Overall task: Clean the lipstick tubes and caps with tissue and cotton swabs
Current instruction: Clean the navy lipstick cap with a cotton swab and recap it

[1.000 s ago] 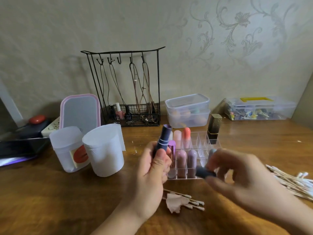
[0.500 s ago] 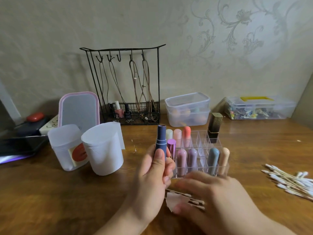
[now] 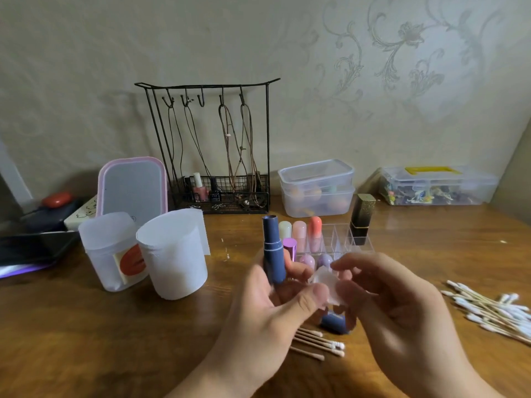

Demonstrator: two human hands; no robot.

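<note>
Gripping navy tube [image 3: 272, 251]: left hand [image 3: 275, 305]; right hand [image 3: 382, 297] pinching blurred tissue [image 3: 326, 284]

l hand [image 3: 267, 300] grips blue tube [image 3: 273, 251], r hand [image 3: 385, 300] pinches tissue [image 3: 327, 285]

Navy lipstick tube [image 3: 273, 254], uncapped, upright in the left hand's grip, narrower neck uppermost. Small crumpled white tissue [image 3: 326, 284] just right of that grip, pinched by the right hand. Navy cap [image 3: 334, 323] lying on its side below the tissue, beside used cotton swabs [image 3: 319, 344].
</note>
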